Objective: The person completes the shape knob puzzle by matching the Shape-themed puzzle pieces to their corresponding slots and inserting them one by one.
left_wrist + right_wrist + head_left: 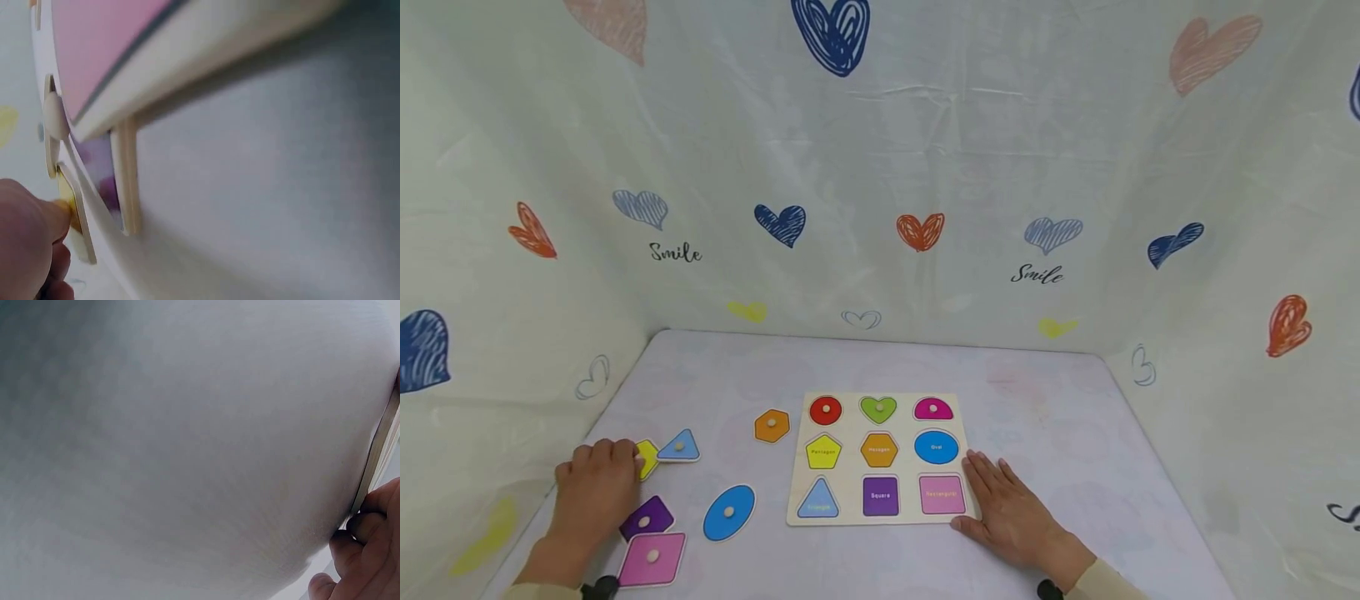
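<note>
My left hand (597, 487) is at the table's left side, fingers curled over a yellow pentagon puzzle piece (647, 460) and hiding part of it. In the left wrist view the thumb (55, 219) presses against that yellow piece (81, 231), which stands close by the purple one. A wooden shape puzzle board (842, 417) lies mid-table. Its red circle (825, 410), green heart (878, 408) and magenta half circle (933, 408) carry knobs; the other shapes show printed names. Straight-fingered, my right hand (1011, 512) rests flat along the board's right edge.
Beside the yellow piece lies a light blue triangle piece (680, 447). A pink rectangle piece (653, 560) overlaps a purple square piece (650, 516) near the left forearm. The blue oval piece (728, 513) and orange hexagon piece (772, 426) lie left of the board.
</note>
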The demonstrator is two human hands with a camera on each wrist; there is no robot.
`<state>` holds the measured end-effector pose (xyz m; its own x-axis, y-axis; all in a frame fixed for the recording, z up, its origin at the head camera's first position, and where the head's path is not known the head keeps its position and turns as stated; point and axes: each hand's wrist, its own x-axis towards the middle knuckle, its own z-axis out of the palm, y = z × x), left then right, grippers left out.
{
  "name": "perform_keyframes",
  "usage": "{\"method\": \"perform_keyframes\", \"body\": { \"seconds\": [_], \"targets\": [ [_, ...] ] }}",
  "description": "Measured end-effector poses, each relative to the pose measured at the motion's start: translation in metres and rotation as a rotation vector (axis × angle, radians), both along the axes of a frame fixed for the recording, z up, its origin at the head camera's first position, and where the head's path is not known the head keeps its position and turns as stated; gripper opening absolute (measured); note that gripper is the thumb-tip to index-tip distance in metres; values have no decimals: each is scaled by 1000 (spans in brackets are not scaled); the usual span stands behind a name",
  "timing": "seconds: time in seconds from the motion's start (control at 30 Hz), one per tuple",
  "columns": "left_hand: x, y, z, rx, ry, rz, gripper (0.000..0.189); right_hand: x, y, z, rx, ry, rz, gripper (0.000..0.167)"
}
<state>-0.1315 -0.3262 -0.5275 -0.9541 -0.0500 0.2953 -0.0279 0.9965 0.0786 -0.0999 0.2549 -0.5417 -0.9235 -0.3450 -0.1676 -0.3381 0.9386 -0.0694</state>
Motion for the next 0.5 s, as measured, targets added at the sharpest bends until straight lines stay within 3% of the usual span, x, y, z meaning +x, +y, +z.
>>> {"method": "perform_keyframes", "body": {
  "seconds": [0.27,0.5],
  "targets": [
    [-5,-3,8,9,3,65,29,0,-1,1,9,-3,-1,100],
    [-9,7,13,65,-9,42,27,0,-1,2,20,-3,-6,100]
  ]
}}
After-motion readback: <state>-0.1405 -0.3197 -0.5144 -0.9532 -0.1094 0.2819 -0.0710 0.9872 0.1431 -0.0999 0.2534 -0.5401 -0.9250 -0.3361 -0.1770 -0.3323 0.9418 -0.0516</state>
